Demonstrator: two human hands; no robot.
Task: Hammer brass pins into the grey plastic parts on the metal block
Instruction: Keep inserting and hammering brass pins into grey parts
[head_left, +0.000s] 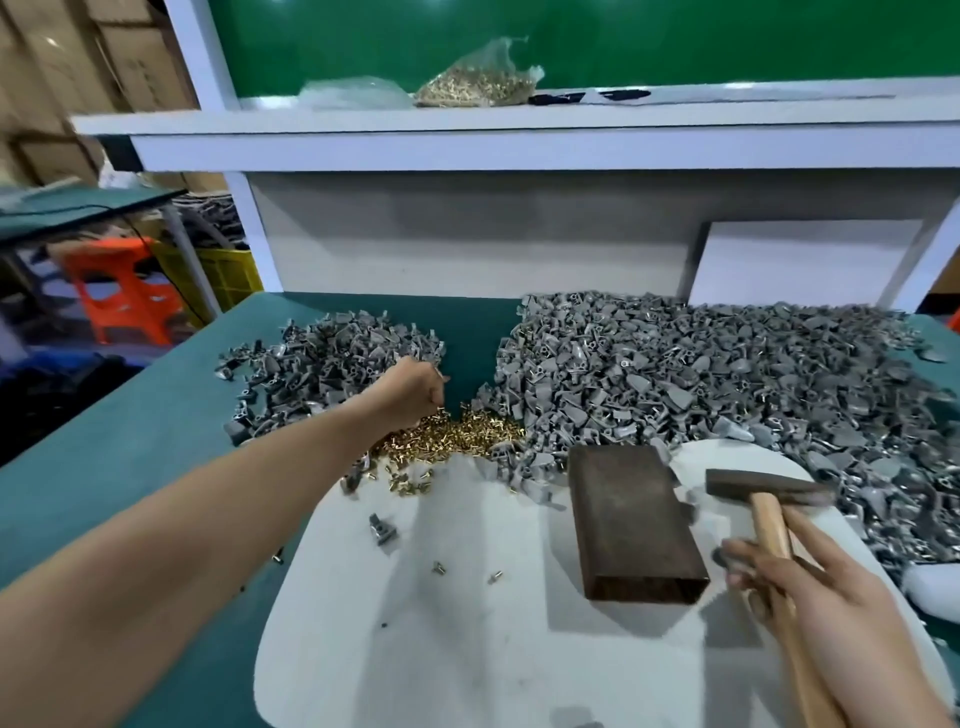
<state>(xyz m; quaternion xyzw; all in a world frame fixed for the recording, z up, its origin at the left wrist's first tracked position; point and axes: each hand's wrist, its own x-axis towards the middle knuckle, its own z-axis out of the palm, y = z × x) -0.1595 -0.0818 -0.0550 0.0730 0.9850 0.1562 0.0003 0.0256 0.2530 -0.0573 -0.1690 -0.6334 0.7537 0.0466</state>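
Broadly, a green-topped bench (156, 415) fills the view, with a white shelf (363, 124) running across above its far edge. A white mat (467, 649) covers the near middle of the bench.

The big heap of grey plastic parts (701, 374) spreads over the far right of the bench and spills onto the mat's far edge. A smaller heap of the same parts (322, 364) lies at the far left, apart from the big one.

The metal block (634, 519), brown and rusty, lies flat on the mat, near the big heap. The brass pins (467, 436) sit in a loose pile between the two grey heaps, at the mat's far edge.

The hammer (769, 514) hangs just right of the block, its dark head blurred over the mat. The right hand (810, 587) grips its wooden handle, fingers wrapped around it, one lying along the wood.

The left hand (415, 387) reaches out to the pin pile, fingers bunched with tips pointing down among the pins; I cannot tell whether they pinch anything.

A clear bag of pins (478, 78) rests on the shelf. One grey part (383, 529) lies alone on the mat, and a few stray pins (439, 568) lie near it.
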